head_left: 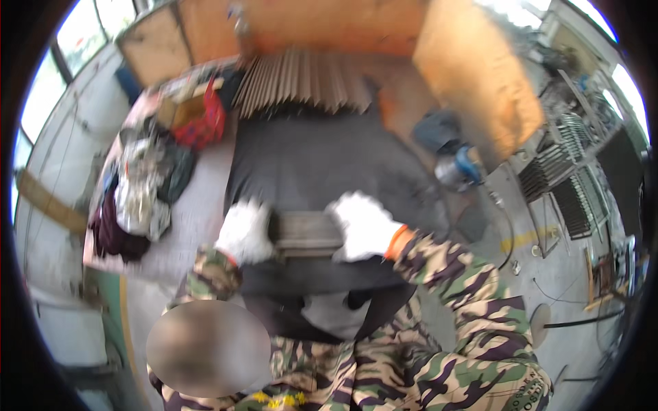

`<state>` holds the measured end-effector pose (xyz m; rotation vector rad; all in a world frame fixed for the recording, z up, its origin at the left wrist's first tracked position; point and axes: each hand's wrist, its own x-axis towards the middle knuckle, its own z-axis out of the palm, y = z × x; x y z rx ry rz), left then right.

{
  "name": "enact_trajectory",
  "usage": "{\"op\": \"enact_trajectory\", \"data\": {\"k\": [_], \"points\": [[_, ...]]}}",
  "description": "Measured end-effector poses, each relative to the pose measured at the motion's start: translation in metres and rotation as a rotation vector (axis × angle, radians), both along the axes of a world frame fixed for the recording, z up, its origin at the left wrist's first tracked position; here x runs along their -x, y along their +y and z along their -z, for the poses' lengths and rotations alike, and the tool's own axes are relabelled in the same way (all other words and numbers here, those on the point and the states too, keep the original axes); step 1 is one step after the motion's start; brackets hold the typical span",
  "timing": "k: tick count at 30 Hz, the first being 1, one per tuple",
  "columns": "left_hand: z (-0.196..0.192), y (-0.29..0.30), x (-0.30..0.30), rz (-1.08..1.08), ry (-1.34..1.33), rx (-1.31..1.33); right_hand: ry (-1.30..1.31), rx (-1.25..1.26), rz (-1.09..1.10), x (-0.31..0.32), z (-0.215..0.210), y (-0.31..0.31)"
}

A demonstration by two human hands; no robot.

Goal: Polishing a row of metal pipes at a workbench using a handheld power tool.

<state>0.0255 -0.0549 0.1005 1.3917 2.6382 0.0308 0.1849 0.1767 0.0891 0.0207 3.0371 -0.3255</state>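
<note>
Between my two hands is a short bundle of grey-brown flat strips [307, 231], lying crosswise at the near edge of a black cloth [312, 161]. My left hand [245, 231], in a white glove, is closed round the bundle's left end. At its right end, my right hand [363, 227] is closed too, in a white glove with an orange cuff. Motion blur hides the single fingertips. Farther back on the table, a row of long grey-brown angled strips [301, 82] lies side by side, pointing toward me.
Crumpled clothes and white cloth [140, 192] are piled on the table's left side, beside a red bag [202, 123]. A spray bottle [240, 27] stands at the back. Orange boards [308, 24] wall the far side. To the right are a blue-and-silver tool [458, 170] and metal racks [576, 178].
</note>
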Motion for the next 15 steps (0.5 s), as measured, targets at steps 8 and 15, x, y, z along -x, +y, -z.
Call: {"op": "enact_trajectory", "data": {"k": [8, 15], "points": [[0.012, 0.000, 0.003, 0.033, 0.134, 0.052, -0.044, 0.047, -0.023, 0.015, -0.009, -0.005], [0.014, 0.018, 0.012, 0.047, 0.091, 0.189, -0.056, 0.076, -0.003, 0.010, -0.012, -0.006]]}}
